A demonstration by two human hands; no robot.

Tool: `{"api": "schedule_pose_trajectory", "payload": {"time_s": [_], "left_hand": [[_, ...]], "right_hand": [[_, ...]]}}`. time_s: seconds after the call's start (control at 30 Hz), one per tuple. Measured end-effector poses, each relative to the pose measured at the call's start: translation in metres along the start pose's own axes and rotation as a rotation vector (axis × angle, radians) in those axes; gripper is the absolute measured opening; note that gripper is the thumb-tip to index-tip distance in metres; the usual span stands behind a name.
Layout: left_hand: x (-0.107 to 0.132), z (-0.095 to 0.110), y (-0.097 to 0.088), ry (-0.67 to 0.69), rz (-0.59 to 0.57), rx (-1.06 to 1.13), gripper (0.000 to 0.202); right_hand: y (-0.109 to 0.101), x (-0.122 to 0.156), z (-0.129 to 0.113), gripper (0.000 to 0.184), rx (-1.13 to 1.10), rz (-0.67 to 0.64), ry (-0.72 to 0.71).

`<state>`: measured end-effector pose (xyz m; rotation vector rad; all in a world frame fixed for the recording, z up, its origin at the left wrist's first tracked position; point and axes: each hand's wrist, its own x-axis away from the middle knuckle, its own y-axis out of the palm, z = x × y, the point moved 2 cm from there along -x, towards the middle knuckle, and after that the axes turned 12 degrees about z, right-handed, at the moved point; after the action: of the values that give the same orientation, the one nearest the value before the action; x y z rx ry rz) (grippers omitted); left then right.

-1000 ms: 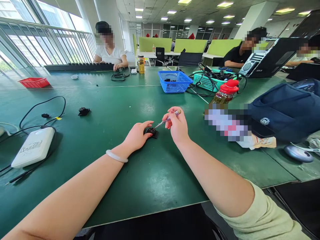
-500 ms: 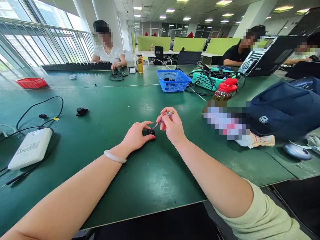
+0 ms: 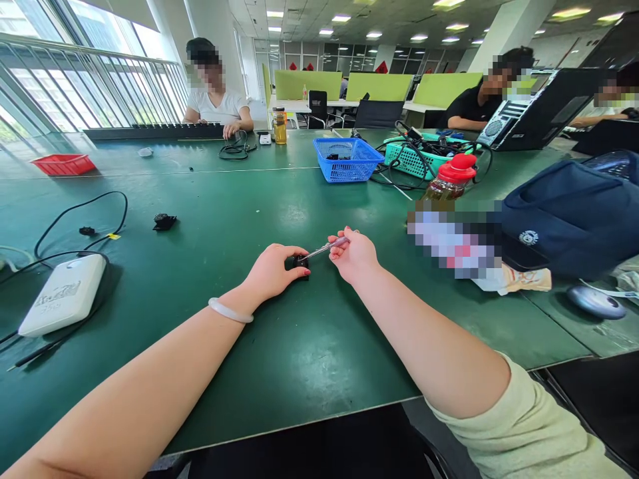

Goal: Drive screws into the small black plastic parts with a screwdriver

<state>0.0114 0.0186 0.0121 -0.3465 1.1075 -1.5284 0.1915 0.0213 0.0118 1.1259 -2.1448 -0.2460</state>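
Between its thumb and fingers, my left hand [image 3: 273, 271] grips a small black part [image 3: 300, 262] that rests on the green table [image 3: 210, 233]. What kind of part it is I cannot make out. A slim screwdriver [image 3: 323, 249] is pinched in my right hand [image 3: 357, 255], to the right of the part. Its shaft slants down to the left, and its tip meets the top of the black part. My fingers partly cover the screwdriver's handle.
A white power bank-like box [image 3: 62, 296] with black cables lies left, near a small black piece [image 3: 164, 221]. Farther back stand a blue basket [image 3: 348, 174], a green basket [image 3: 417, 163] and a red-lidded jar [image 3: 452, 176]. A dark blue bag [image 3: 574, 213] sits right; people sit across the table.
My right hand has shifted right and slightly down, turning the screwdriver to a flatter slant. The left hand stays on the black part, its forefinger a little lower.
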Motion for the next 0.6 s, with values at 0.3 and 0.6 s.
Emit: {"api": "schedule_pose_trajectory", "payload": {"time_s": [0.3,0.6], "left_hand": [[-0.0006,0.0024,-0.001,-0.048,0.013,0.015,0.039],[-0.0007,0.0026,-0.002,-0.065,-0.004,0.0,0.035]], "right_hand": [[-0.003,0.0017,-0.0001,0.024,-0.012,0.096,0.063],[-0.002,0.0044,-0.0021,0.021,0.023,0.142,-0.027]]}}
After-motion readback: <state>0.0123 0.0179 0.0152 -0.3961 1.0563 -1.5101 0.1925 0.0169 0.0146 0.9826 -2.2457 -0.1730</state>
